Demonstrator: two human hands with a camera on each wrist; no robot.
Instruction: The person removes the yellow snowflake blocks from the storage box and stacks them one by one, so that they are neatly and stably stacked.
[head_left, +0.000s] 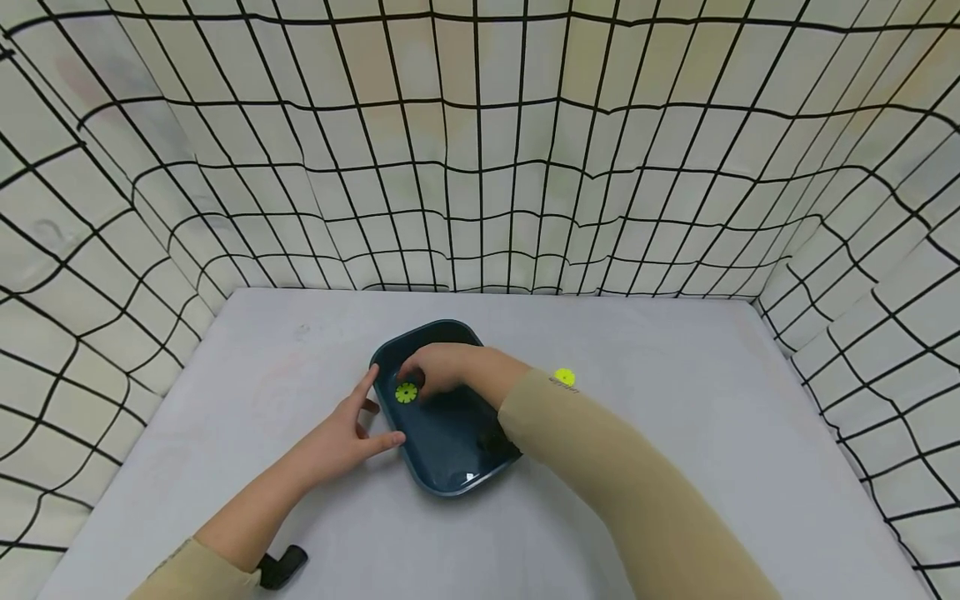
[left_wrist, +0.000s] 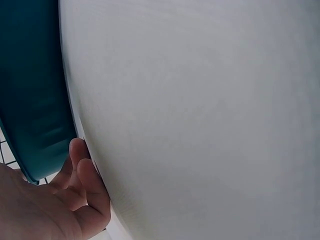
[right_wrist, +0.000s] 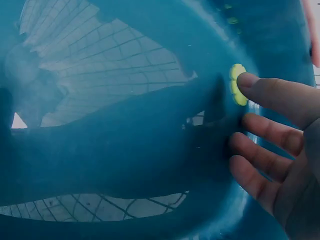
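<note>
A dark blue-green tray (head_left: 450, 450) with rounded corners lies on the table. At its left rim, my left hand (head_left: 345, 437) holds it, thumb over the edge and other fingers bent against the outside. The left wrist view has those fingers (left_wrist: 92, 190) low beside the tray's wall. Inside the tray, my right hand (head_left: 442, 367) reaches to a yellow-green notched disc (head_left: 406, 392). Seen from the right wrist, the thumb (right_wrist: 248, 81) touches the disc (right_wrist: 238, 85), while the other fingers sit loosely bent below it, apart from it. A second yellow disc (head_left: 565, 377) lies right of the tray, partly behind the right sleeve.
The white table (head_left: 225, 400) extends around the tray. A black net (head_left: 480, 167) over pale sheets surrounds its back and sides. Beneath the left sleeve shows a black object (head_left: 283, 568), partly hidden. Glossy reflections cover the tray's floor in the right wrist view.
</note>
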